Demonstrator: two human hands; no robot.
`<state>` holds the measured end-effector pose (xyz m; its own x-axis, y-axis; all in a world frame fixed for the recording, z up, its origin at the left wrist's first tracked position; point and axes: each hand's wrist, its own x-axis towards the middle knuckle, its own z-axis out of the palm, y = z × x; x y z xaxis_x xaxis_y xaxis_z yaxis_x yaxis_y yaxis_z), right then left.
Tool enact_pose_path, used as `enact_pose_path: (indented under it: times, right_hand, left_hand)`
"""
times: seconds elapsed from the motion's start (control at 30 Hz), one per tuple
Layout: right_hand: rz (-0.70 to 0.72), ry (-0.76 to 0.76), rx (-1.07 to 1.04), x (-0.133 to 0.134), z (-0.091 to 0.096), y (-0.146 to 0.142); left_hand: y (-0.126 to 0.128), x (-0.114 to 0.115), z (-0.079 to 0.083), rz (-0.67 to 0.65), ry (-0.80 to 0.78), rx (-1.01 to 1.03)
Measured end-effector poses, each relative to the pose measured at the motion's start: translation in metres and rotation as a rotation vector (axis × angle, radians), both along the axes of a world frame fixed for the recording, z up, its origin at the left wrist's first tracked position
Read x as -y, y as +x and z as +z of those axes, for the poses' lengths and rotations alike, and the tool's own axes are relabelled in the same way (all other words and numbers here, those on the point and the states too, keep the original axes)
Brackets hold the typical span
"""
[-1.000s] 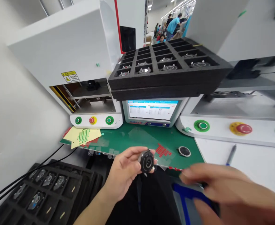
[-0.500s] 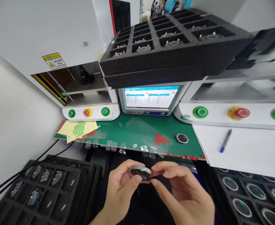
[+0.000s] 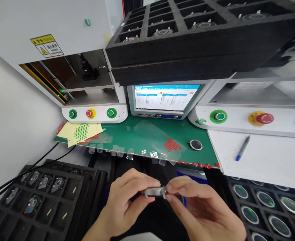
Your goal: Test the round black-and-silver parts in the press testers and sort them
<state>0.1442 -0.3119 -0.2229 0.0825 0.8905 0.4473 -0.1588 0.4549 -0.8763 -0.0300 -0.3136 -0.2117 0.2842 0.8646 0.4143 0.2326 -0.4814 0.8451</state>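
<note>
A small round metal part (image 3: 154, 192), seen edge-on, is held low in the middle of the view. My left hand (image 3: 127, 202) grips it from the left with thumb and fingers closed round it. My right hand (image 3: 200, 207) pinches its right edge with thumb and forefinger. Both hands are over my dark lap, just in front of the green mat (image 3: 137, 137). Another round part (image 3: 195, 144) lies on the mat's right side beside a patch of red stickers (image 3: 172, 145).
A black foam tray (image 3: 44, 197) with several parts sits at lower left, another tray (image 3: 268, 204) of round parts at lower right. Two white machines with green and red buttons flank a screen (image 3: 165, 97). A foam tray stack (image 3: 200, 36) rests above. A blue pen (image 3: 242, 148) lies on white paper.
My right hand came in from the lower right and took hold of the part's right edge. The part turned from face-on to edge-on and dropped lower, and the view tilted down.
</note>
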Motion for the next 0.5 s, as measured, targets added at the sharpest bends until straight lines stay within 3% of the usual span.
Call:
enact_pose_path:
  times: [0.3,0.5]
  right_hand:
    - [0.270,0.074,0.204,-0.012,0.000,0.020]
    - [0.086,0.108,0.070,-0.007,-0.004,0.015]
  left_hand:
    - [-0.001,0.000,-0.001,-0.096,-0.057,-0.008]
    - [0.003,-0.002,-0.004,-0.075,-0.070,0.024]
